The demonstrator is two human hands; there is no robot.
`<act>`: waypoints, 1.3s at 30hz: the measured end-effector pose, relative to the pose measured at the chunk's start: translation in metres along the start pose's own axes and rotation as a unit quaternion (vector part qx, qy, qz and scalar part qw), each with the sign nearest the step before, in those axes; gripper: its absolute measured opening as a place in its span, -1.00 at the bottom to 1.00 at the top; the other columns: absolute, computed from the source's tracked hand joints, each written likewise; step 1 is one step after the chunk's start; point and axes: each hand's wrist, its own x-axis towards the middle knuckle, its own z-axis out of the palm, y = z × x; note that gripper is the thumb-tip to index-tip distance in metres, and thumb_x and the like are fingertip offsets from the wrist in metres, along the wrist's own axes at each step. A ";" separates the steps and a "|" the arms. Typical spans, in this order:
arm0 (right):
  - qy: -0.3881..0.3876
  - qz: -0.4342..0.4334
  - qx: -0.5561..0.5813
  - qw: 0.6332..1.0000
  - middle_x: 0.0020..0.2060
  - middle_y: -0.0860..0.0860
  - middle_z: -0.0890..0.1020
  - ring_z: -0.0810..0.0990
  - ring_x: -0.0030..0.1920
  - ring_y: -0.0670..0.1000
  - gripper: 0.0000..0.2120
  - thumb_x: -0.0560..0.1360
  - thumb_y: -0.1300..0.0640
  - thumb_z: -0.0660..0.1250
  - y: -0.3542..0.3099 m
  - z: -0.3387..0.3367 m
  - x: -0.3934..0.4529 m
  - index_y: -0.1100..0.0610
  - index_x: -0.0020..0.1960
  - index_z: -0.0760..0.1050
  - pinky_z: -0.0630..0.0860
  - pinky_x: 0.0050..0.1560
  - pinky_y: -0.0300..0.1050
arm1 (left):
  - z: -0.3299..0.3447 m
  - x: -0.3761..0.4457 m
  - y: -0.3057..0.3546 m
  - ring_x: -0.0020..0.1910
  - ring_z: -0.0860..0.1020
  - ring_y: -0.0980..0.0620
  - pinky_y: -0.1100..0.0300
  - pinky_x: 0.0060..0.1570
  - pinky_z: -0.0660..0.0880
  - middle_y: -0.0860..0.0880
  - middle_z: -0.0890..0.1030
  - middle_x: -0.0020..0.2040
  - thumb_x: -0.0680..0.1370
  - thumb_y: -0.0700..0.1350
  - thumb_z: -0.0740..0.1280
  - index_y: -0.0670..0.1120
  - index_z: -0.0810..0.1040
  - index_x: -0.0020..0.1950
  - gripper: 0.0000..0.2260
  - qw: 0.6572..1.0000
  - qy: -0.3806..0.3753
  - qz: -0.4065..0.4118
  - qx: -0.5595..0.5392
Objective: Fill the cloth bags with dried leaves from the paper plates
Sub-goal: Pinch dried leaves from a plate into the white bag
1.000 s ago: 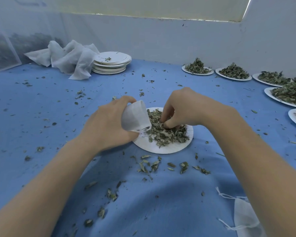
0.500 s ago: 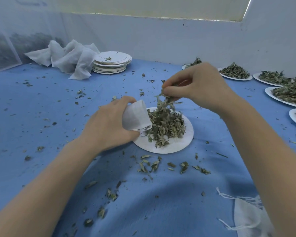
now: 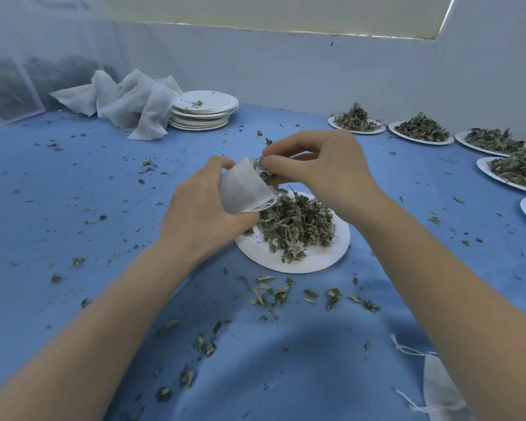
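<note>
Cloth bag (image 3: 245,189), no writing visible

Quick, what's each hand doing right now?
Left hand: holds the bag.
Right hand: pinches leaves at the bag's mouth.

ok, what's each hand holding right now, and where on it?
Left hand grips the cloth bag around its body, mouth open. Right hand pinches a clump of dried leaves at the bag's mouth.
</note>
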 end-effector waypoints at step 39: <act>-0.109 -0.031 -0.062 0.992 -0.32 -0.13 0.67 0.62 -0.28 -0.21 -0.76 0.29 0.23 0.54 0.001 -0.004 0.002 -0.02 -0.16 0.57 0.52 -0.14 -0.37 | 0.002 -0.004 0.004 -0.10 0.46 0.10 0.19 -0.15 0.41 0.13 0.51 -0.03 0.27 0.09 0.48 0.05 0.46 0.14 -0.51 0.997 0.042 0.068 0.016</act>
